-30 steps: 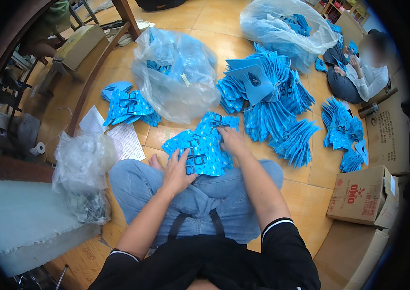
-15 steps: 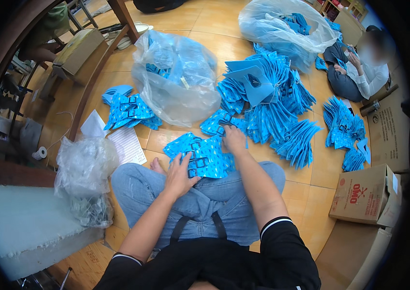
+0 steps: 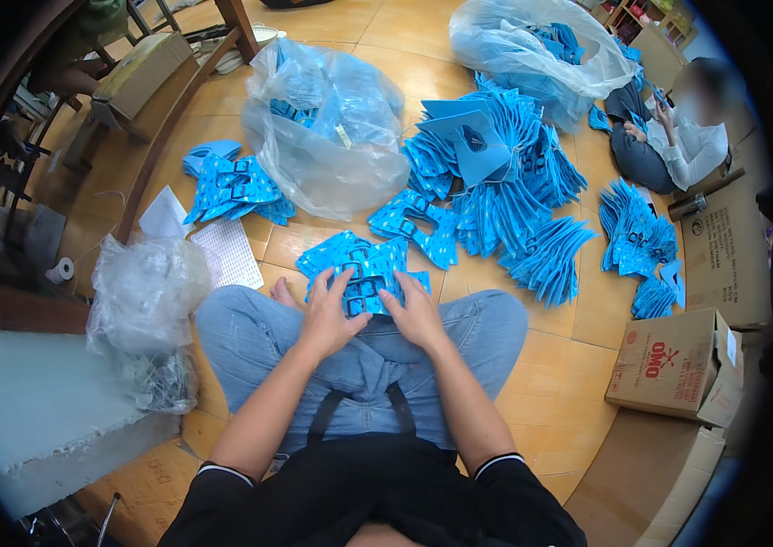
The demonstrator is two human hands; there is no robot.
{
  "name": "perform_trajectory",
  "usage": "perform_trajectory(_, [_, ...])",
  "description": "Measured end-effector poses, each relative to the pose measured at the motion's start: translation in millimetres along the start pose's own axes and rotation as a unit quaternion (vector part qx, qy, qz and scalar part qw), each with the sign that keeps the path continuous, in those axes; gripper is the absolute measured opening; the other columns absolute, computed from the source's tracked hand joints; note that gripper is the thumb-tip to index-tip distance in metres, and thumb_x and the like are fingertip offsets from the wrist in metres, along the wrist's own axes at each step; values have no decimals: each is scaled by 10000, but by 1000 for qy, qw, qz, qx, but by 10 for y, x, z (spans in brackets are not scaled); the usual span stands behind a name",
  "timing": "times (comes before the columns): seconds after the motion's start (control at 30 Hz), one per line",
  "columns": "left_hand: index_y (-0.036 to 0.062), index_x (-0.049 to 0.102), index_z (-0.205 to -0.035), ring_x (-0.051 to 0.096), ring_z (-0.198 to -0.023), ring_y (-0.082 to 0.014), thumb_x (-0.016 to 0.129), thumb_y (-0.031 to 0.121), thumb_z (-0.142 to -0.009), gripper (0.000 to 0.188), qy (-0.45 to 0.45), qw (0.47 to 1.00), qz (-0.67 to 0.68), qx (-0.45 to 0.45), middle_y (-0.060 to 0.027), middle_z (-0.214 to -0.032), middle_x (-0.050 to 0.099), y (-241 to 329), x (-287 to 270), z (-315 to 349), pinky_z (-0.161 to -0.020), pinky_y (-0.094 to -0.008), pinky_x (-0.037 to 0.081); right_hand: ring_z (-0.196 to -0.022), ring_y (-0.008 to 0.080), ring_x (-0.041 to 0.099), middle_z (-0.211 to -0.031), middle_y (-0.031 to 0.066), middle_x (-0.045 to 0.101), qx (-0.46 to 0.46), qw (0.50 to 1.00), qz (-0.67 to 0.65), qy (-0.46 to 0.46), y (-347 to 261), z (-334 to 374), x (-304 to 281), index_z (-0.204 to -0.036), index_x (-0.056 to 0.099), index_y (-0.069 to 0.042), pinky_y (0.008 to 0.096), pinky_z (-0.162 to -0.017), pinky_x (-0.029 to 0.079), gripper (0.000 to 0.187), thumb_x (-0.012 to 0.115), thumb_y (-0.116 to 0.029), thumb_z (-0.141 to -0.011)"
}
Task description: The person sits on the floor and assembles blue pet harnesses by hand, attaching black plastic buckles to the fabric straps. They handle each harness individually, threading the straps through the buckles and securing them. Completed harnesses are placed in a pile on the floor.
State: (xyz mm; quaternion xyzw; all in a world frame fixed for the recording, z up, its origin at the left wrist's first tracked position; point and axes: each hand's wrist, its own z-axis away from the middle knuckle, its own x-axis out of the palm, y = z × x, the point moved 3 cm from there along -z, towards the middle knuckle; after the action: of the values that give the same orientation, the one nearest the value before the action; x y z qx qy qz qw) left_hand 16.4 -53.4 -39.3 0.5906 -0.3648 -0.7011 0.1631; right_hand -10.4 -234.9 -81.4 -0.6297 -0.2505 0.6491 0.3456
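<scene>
I sit cross-legged on a wooden floor in blue jeans. My left hand (image 3: 332, 314) and my right hand (image 3: 415, 312) both rest with fingers spread on a small stack of blue patterned pieces with dark buckles (image 3: 359, 269) lying in front of my knees. Another loose blue piece (image 3: 415, 226) lies just beyond the stack. A big heap of the same blue pieces (image 3: 505, 182) spreads out to the front right.
A clear plastic bag with blue pieces (image 3: 327, 128) stands ahead, another bag (image 3: 532, 46) farther back. More blue pieces (image 3: 236, 187) lie left. A crumpled plastic bag (image 3: 145, 296) sits at my left. Cardboard boxes (image 3: 678, 365) stand right, where another person (image 3: 678, 137) sits.
My right hand has drawn back from the far loose piece to the stack near my knees. Both hands now rest together on the stack.
</scene>
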Motion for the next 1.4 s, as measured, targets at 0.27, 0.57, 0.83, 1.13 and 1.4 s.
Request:
perform_trajectory(0.27, [41, 454, -1354, 393, -1304, -338, 791, 316, -711, 776, 111, 975, 74, 178, -219, -1432, 358, 465, -632, 170, -1081, -412, 301, -1047, 128, 551, -1213, 92, 563, 82, 872, -479, 49, -383, 182, -496, -1350, 419, 27, 263, -894, 443, 500, 621, -124, -919])
perform_trajectory(0.57, [27, 422, -1372, 523, -1098, -131, 525, 275, -979, 476, -70, 870, 478, -99, -91, -1180, 560, 333, -682, 30, -831, -287, 498, -895, 63, 554, -1025, 41, 613, -24, 838, -523, 155, -802, 289, -951, -1326, 450, 37, 204, -778, 443, 444, 609, -59, -922])
perform_trajectory(0.83, [-33, 531, -1216, 590, -912, -89, 621, 147, -924, 354, 13, 854, 520, 1, -63, -1052, 644, 535, -863, 69, -815, -250, 477, -1040, 140, 584, -1171, 129, 613, -36, 894, -418, 160, -832, 356, -1051, -1334, 424, 37, 278, -906, 451, 435, 575, -49, -936])
perform_trajectory(1.13, [12, 607, -1089, 565, -920, -108, 638, 59, -877, 219, 99, 918, 373, 88, -56, -1018, 635, 668, -1030, 68, -807, -245, 445, -1066, 162, 560, -1107, 113, 624, -91, 917, -351, 168, -961, 439, -1169, -1160, 541, 7, 309, -925, 432, 266, 593, -1, -900])
perform_trajectory(1.4, [58, 683, -984, 583, -1003, -233, 664, -19, -778, 221, 140, 951, 239, 136, -84, -1000, 644, 691, -1162, 70, -889, -345, 447, -1136, 280, 557, -1092, 108, 645, -198, 913, -284, 215, -1029, 399, -1227, -962, 550, -62, 443, -1038, 368, 147, 647, -30, -856])
